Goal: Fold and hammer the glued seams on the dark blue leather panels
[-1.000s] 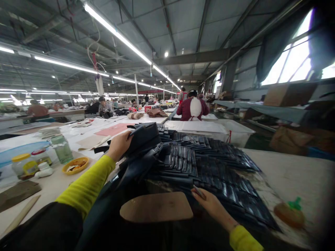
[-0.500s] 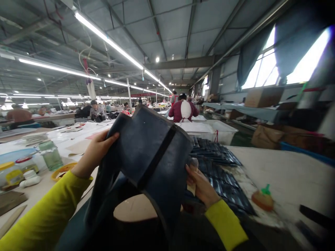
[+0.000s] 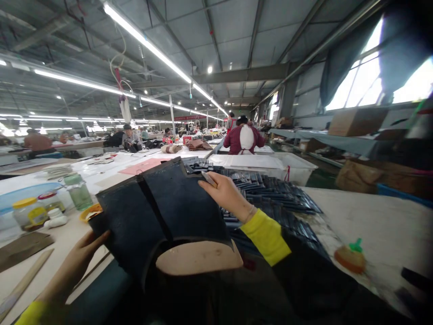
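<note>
A large dark blue leather-like piece [image 3: 182, 203] with a black strip across it is held up in front of me. My left hand [image 3: 83, 253] grips its lower left corner, thumb on the face and the other fingers hidden behind. My right hand [image 3: 225, 192] is at its upper right edge, fingers closed round a small pale object [image 3: 209, 179] that I cannot make out further. Below the piece shows a beige rounded shape [image 3: 199, 258]. Rows of dark folded pieces [image 3: 270, 194] lie on the table behind my right hand.
Jars [image 3: 30, 213], a green glass jar [image 3: 78, 192] and a yellow bowl [image 3: 90, 212] stand at the left. A glue bottle with a green tip [image 3: 351, 256] is at the right. Ahead, a person in maroon [image 3: 245, 137] sits beyond a white bin [image 3: 297, 168].
The dark piece has turned and its left side has dropped. My left hand has moved down and left; my right hand has moved up and left to the top edge. The view has shifted slightly.
</note>
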The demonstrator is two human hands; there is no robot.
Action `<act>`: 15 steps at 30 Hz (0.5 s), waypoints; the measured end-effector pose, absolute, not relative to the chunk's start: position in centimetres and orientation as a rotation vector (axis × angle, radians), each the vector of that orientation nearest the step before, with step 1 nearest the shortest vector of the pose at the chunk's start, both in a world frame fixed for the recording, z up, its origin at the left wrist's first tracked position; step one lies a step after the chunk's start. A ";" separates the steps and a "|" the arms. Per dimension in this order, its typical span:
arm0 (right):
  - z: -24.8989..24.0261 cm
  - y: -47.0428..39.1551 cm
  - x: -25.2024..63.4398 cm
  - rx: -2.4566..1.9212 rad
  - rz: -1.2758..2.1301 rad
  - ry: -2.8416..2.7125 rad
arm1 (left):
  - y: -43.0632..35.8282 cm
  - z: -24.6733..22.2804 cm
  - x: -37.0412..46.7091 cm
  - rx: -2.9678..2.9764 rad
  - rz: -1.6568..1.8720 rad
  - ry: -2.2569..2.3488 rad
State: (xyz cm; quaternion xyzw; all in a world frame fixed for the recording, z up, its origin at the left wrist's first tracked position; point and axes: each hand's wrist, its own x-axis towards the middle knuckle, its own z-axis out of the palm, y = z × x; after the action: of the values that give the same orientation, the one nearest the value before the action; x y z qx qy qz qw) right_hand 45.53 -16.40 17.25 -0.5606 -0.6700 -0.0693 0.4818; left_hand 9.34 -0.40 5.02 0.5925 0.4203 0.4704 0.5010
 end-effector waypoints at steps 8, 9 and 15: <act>11.8 -14.1 43.8 -1.581 -0.047 -1.900 | -2.5 -7.6 9.9 1.081 0.977 1.155; 11.2 -14.3 44.1 -1.615 -0.031 -1.905 | -2.6 -9.1 10.5 1.033 0.948 1.151; 12.6 -15.6 44.8 -1.574 -0.101 -1.884 | -1.5 -8.5 12.5 0.950 0.949 1.108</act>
State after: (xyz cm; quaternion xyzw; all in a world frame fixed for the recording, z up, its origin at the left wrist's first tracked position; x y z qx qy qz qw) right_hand 44.80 -15.58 12.59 -0.6034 -0.7223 -0.0388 0.3356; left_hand 12.50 -1.49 -8.46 0.4174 0.4868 0.4167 0.6443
